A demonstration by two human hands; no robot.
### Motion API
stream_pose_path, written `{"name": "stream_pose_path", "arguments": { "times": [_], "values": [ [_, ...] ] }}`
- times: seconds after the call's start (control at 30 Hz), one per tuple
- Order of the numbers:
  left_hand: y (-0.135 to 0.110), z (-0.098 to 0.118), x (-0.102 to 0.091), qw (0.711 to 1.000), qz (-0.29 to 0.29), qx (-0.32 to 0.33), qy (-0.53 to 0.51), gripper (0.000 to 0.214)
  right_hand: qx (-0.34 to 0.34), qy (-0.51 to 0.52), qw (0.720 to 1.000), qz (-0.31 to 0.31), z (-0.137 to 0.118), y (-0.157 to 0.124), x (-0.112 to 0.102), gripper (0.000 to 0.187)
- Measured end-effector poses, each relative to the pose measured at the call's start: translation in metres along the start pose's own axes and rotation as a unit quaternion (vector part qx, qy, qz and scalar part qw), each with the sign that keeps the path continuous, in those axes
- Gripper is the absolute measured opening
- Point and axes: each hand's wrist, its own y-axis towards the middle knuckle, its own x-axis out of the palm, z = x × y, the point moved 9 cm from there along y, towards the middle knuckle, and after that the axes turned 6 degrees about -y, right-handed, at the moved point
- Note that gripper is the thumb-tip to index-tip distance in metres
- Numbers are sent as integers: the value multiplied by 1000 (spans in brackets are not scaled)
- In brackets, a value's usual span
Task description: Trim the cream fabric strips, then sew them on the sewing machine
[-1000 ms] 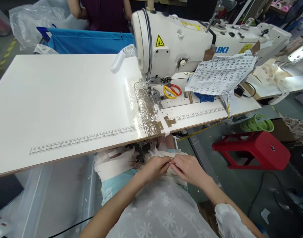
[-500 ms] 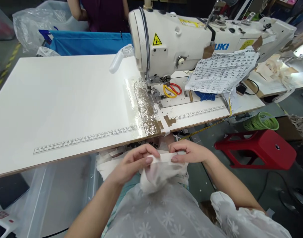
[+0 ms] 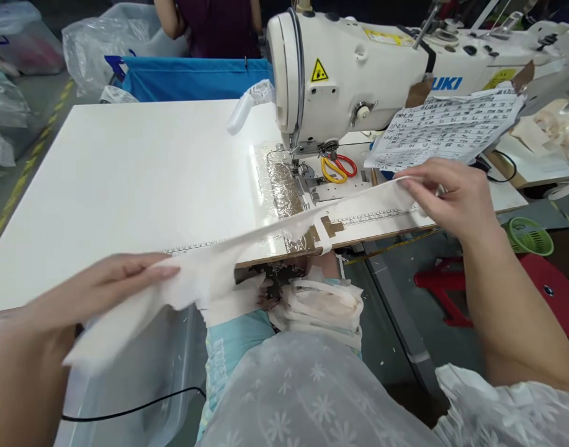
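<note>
A long strip of thin off-white fabric [image 3: 223,257] stretches slantwise across the table's front edge. My left hand [image 3: 112,282], a little blurred, pinches it towards the left end, and a loose tail hangs below that hand. Higher up on the right, my right hand [image 3: 452,195] grips the other end between thumb and fingers. Behind the strip stands a white sewing machine [image 3: 340,74], its needle area above a taped patch of table. Scissors [image 3: 334,169] with yellow and red handles lie by the machine's base. A bundle of similar off-white strips [image 3: 319,307] rests on my lap.
The white table [image 3: 172,167] has printed rulers along its front edge. A handwritten sheet [image 3: 445,127] hangs from the machine. A clear plastic bin [image 3: 172,372] stands below left, a red stool [image 3: 540,279] at right. Another person [image 3: 219,28] is behind a blue cloth [image 3: 198,77].
My hands have moved from close together over my lap to wide apart. The bunched fabric is now drawn out into a long strip. The view has shifted slightly left.
</note>
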Motion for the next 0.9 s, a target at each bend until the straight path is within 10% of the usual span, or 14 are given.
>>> {"name": "stream_pose_path", "arguments": {
  "times": [0.17,0.3,0.43,0.6,0.9],
  "values": [
    [-3,-11,-55,953,212,11,214,64,-33,-223,968,110,11,-13,21,32],
    [-14,-37,-30,930,224,87,278,52,-98,-173,980,26,-5,-56,70,32],
    [-31,-73,-12,927,238,23,290,46,-71,-130,989,-15,-18,-87,91,35],
    [-56,-55,6,902,339,-31,267,48,57,-121,991,24,-34,-98,85,40],
    [-59,-60,41,882,377,-95,266,51,-30,-68,996,57,-49,-100,108,50]
  ]
}}
